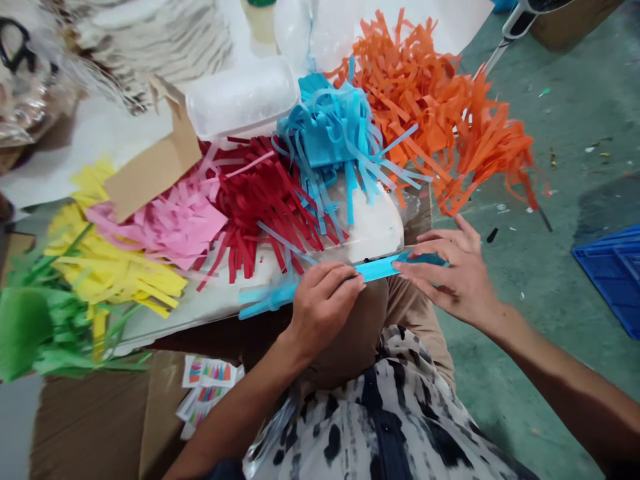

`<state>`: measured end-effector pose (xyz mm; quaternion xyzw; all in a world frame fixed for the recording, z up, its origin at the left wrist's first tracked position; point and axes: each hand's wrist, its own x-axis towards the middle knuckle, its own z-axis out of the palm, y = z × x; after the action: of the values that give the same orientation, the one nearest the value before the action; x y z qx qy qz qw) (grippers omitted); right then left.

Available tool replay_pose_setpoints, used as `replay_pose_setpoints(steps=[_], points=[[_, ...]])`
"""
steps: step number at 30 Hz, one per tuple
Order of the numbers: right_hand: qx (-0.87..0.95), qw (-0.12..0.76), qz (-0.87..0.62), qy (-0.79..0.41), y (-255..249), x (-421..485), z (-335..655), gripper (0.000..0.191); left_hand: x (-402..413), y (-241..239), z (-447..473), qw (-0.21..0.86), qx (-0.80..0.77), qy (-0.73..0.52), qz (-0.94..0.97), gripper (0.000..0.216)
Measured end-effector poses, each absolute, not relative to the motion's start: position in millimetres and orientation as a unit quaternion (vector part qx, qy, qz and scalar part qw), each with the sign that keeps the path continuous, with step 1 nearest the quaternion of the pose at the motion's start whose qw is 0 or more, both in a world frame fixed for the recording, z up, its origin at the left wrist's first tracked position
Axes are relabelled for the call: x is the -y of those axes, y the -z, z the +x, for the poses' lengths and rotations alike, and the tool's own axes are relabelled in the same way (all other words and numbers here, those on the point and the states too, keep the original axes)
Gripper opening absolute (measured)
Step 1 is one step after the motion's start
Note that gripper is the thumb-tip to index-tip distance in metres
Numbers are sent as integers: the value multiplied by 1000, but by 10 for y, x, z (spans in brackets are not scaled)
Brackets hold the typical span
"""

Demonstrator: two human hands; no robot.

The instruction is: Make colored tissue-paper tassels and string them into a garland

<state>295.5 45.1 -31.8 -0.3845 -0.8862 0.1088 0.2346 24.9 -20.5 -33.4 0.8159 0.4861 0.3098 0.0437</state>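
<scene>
Left hand (327,303), curled close, and right hand (453,270), loosely spread, pinched blue strip (380,269) by table's (200,305) near edge; looked part-folded, blue fringe (333,130) likely pending.

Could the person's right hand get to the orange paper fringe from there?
Probably yes: the orange paper fringe dangles close to the right hand, with nothing visible blocking the way. That hand is holding the blue strip, though, so it might need to let go first.

One head-worn view looks forward and down, close, over a black-and-white blotched cloth garment (345,427) (the wearer's own).
</scene>
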Motion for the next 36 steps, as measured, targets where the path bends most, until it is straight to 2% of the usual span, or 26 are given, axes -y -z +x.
replay_pose_setpoints(steps=[3,9,16,23,30,33,36], points=[[876,248,-389,-144,290,-476,2944,15,166,309,259,55,-493,-328,804,7],[853,251,-423,-173,223,-496,2873,9,156,228,261,46,-552,-279,785,4],[840,218,-467,-169,177,-505,2779,14,83,114,235,76,-610,-206,762,14],[853,137,-488,-126,63,-515,2646,15,-20,52,208,96,-622,-172,758,15],[858,111,-496,-69,44,-480,2565,16,-92,23,214,107,-629,-162,753,18],[856,131,-500,-9,47,-390,2546,16,-103,-1,223,102,-626,-143,759,19],[880,189,-434,38,93,-266,2552,23,-86,-8,258,76,-612,-154,772,9]])
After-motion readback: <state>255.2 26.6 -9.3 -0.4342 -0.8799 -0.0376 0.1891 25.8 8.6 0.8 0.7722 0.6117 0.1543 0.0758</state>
